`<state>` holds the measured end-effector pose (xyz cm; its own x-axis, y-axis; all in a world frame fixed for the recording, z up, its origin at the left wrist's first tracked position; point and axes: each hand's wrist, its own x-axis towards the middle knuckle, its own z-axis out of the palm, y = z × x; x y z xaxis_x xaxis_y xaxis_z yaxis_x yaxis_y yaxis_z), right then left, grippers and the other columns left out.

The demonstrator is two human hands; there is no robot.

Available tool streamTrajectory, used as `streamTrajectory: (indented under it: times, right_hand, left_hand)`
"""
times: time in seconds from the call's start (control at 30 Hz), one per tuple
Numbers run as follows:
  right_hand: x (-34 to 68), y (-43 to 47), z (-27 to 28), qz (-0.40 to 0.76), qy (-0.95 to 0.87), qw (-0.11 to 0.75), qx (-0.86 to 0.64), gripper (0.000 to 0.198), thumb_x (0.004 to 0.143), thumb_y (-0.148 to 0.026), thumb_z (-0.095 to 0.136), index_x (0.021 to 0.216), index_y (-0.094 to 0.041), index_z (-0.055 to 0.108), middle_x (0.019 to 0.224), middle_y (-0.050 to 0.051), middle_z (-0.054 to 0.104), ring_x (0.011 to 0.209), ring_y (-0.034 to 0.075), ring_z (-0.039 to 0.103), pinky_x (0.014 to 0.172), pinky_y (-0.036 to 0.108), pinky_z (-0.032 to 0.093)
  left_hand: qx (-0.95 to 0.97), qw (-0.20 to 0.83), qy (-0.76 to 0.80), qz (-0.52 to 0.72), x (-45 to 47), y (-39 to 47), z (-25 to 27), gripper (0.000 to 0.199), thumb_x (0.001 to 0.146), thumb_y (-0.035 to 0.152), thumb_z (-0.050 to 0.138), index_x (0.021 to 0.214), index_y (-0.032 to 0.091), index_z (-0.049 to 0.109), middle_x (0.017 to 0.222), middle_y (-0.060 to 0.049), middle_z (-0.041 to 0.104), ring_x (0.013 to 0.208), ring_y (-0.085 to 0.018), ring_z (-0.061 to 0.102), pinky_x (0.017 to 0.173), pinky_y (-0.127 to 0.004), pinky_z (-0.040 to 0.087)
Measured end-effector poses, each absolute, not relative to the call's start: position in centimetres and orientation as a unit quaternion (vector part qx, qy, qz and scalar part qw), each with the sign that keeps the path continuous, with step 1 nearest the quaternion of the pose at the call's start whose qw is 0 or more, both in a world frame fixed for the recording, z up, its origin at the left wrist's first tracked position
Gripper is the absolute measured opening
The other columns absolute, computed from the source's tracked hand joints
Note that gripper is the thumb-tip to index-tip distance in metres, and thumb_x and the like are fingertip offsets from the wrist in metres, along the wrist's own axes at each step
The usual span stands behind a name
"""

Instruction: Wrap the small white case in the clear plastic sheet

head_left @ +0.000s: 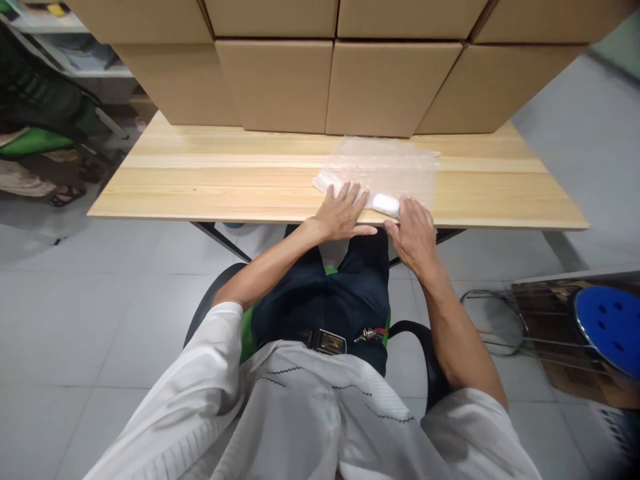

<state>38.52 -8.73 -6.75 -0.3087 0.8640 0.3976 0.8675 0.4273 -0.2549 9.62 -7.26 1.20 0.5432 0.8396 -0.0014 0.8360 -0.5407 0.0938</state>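
Observation:
A sheet of clear plastic wrap (395, 167), likely bubble wrap, lies on the table near its front edge. On its near side rests a small white rounded object (386, 203), whose kind I cannot make out. My left hand (343, 212) lies flat on the left part of the wrap, fingers stretched and thumb pointing right. To the right of the white object, my right hand (414, 230) presses on the wrap's near edge, with its fingers extended and thumb apart. The white object sits between the two hands, close to the right fingertips.
Brown cardboard boxes (280, 87) stand stacked along the back of the wooden table (210, 180). A blue-topped stool (607, 327) is on the floor at right. At far left are a dark chair (40, 87), shelves (85, 53) and part of another person's sandalled foot (67, 193).

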Motion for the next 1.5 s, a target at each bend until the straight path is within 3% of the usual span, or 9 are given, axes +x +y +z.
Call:
streamTrajectory:
  times: [0.1, 0.17, 0.27, 0.43, 0.53, 0.73, 1.0, 1.2, 1.5]
  right_hand:
    - [38.5, -8.9, -6.5, 0.003, -0.810, 0.234, -0.537, 0.092, 0.132, -0.074, 0.036, 0.198, -0.012, 0.049, 0.199, 0.033, 0.059, 0.191, 0.051, 0.052, 0.154, 0.085, 0.041]
    - [38.4, -8.9, -6.3, 0.004, -0.809, 0.229, -0.541, 0.090, 0.132, -0.072, 0.038, 0.199, -0.013, 0.048, 0.200, 0.033, 0.058, 0.191, 0.051, 0.051, 0.155, 0.085, 0.040]
    - [38.2, -9.0, -6.1, 0.002, -0.807, 0.220, -0.549, 0.088, 0.132, -0.070, 0.038, 0.198, -0.014, 0.048, 0.200, 0.033, 0.058, 0.191, 0.051, 0.051, 0.154, 0.086, 0.041]
    - [37.9, -9.3, -5.6, 0.007, -0.805, 0.214, -0.553, 0.089, 0.132, -0.072, 0.033, 0.198, -0.015, 0.048, 0.202, 0.031, 0.057, 0.192, 0.050, 0.050, 0.155, 0.085, 0.039]
    - [37.8, -9.4, -5.5, 0.008, -0.805, 0.210, -0.555, 0.088, 0.132, -0.071, 0.035, 0.199, -0.015, 0.048, 0.202, 0.031, 0.057, 0.192, 0.051, 0.049, 0.155, 0.086, 0.039]
    - [37.9, -9.1, -5.8, 0.003, -0.804, 0.221, -0.552, 0.092, 0.133, -0.077, 0.029, 0.200, -0.016, 0.048, 0.201, 0.030, 0.058, 0.192, 0.049, 0.050, 0.156, 0.085, 0.039]
    - [38.0, -9.0, -5.8, -0.013, -0.810, 0.189, -0.555, 0.095, 0.133, -0.077, 0.036, 0.199, -0.009, 0.048, 0.204, 0.032, 0.053, 0.194, 0.049, 0.048, 0.158, 0.079, 0.038]
    - [37.8, -9.4, -5.8, -0.016, -0.810, 0.195, -0.553, 0.095, 0.130, -0.078, 0.046, 0.200, -0.013, 0.049, 0.204, 0.031, 0.054, 0.194, 0.051, 0.048, 0.157, 0.084, 0.039]
    - [38.2, -9.9, -5.9, -0.021, -0.808, 0.178, -0.562, 0.088, 0.125, -0.046, 0.063, 0.200, -0.004, 0.044, 0.207, 0.035, 0.047, 0.196, 0.053, 0.043, 0.159, 0.084, 0.036]
  left_hand:
    - [0.877, 0.084, 0.472, 0.028, 8.1, -5.2, 2.2, 0.088, 0.134, 0.066, 0.046, 0.206, 0.015, 0.044, 0.211, -0.028, 0.046, 0.204, -0.052, 0.032, 0.163, -0.082, 0.026]
    - [0.874, 0.076, 0.475, 0.061, 7.1, -3.5, 2.8, 0.080, 0.135, 0.056, 0.040, 0.203, 0.015, 0.048, 0.202, -0.027, 0.060, 0.202, -0.049, 0.037, 0.164, -0.080, 0.021]
    - [0.870, 0.055, 0.480, 0.094, 6.0, -1.3, 3.3, 0.071, 0.134, 0.045, 0.040, 0.191, 0.010, 0.062, 0.183, -0.029, 0.076, 0.188, -0.047, 0.057, 0.164, -0.077, 0.018]
    - [0.863, 0.070, 0.488, 0.109, 5.5, 0.2, 3.6, 0.056, 0.131, 0.040, 0.046, 0.156, 0.008, 0.084, 0.149, -0.030, 0.089, 0.162, -0.048, 0.075, 0.153, -0.071, 0.038]
    - [0.851, 0.086, 0.509, 0.092, 5.3, 0.2, 3.6, 0.053, 0.130, 0.035, 0.046, 0.151, 0.012, 0.089, 0.142, -0.026, 0.091, 0.151, -0.045, 0.079, 0.145, -0.065, 0.045]
    - [0.832, 0.072, 0.546, 0.065, 5.0, 0.3, 3.8, 0.058, 0.131, 0.034, 0.046, 0.169, 0.014, 0.084, 0.147, -0.027, 0.092, 0.144, -0.042, 0.082, 0.128, -0.052, 0.053]
    - [0.830, 0.059, 0.555, 0.024, 5.0, -0.1, 4.7, 0.057, 0.134, 0.035, 0.044, 0.168, 0.012, 0.082, 0.152, -0.034, 0.090, 0.147, -0.048, 0.084, 0.125, -0.055, 0.055]
    - [0.837, 0.036, 0.546, 0.004, 4.7, 0.0, 4.8, 0.060, 0.132, 0.034, 0.039, 0.166, 0.008, 0.081, 0.151, -0.037, 0.089, 0.145, -0.051, 0.085, 0.120, -0.055, 0.056]
    - [0.836, 0.047, 0.547, -0.003, 4.4, -0.2, 5.0, 0.061, 0.132, 0.033, 0.037, 0.166, 0.009, 0.080, 0.151, -0.037, 0.088, 0.144, -0.051, 0.084, 0.119, -0.056, 0.054]
